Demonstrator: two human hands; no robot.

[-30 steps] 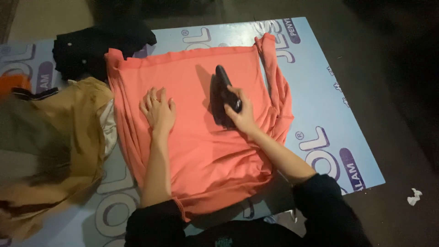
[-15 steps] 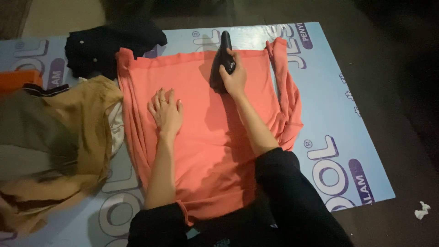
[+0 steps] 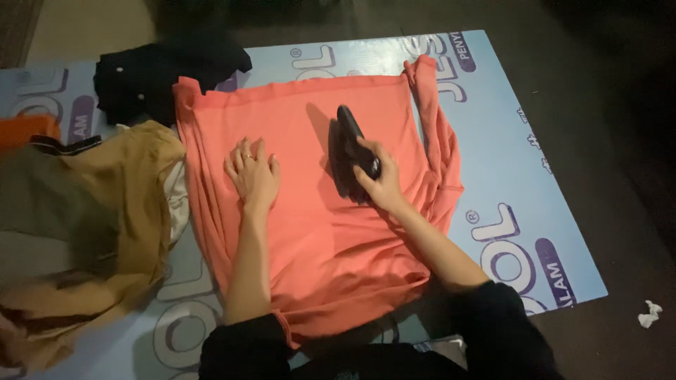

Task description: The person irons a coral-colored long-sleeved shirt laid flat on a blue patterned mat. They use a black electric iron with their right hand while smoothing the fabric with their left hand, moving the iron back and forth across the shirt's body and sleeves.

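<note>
A salmon-pink garment (image 3: 310, 239) lies spread flat on a light blue printed board (image 3: 493, 162) on the floor. My right hand (image 3: 380, 179) grips the handle of a black clothes iron (image 3: 348, 144), which rests on the garment's middle, nose pointing away from me. My left hand (image 3: 252, 172) lies flat, fingers spread, on the cloth to the left of the iron, a ring on one finger. Both my sleeves are black.
A heap of mustard-yellow clothes (image 3: 91, 225) lies left of the garment. A black garment (image 3: 162, 70) sits at the board's far left edge, an orange cloth (image 3: 24, 130) at the far left. A crumpled white scrap (image 3: 649, 313) lies on the dark floor at the right.
My right hand pushed the iron up to the garment's far hem, then pulled it back toward me to the middle. My left hand stayed flat in place.
</note>
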